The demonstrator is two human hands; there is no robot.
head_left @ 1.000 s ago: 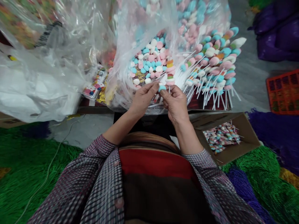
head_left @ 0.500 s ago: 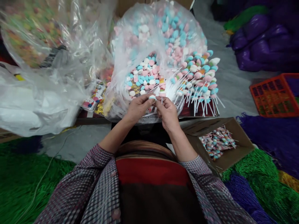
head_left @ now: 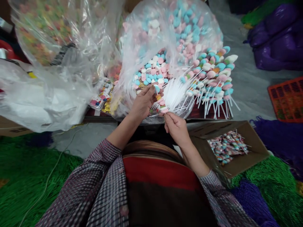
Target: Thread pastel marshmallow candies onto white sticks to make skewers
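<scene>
My left hand (head_left: 142,103) is closed around a candy skewer (head_left: 160,104) threaded with pink, orange and blue sweets, and its fingertips pinch a blue sweet at the top. My right hand (head_left: 176,126) pinches the white stick's lower end just below the candy. Both hands are at the mouth of a clear plastic bag (head_left: 165,34) full of loose pink, blue and white sweets (head_left: 153,71). A bundle of bare white sticks (head_left: 174,93) lies right of my hands.
Finished skewers (head_left: 213,75) lie fanned out at the right of the bag. A cardboard box (head_left: 246,157) holds more wrapped skewers (head_left: 226,146). Other clear bags (head_left: 47,47) stand at the left. An orange crate (head_left: 287,99), purple bags (head_left: 279,37) and green tinsel (head_left: 26,176) surround me.
The skewer has tilted and dropped lower. My right hand slid down to the stick's end while my left stayed up on the candy.
</scene>
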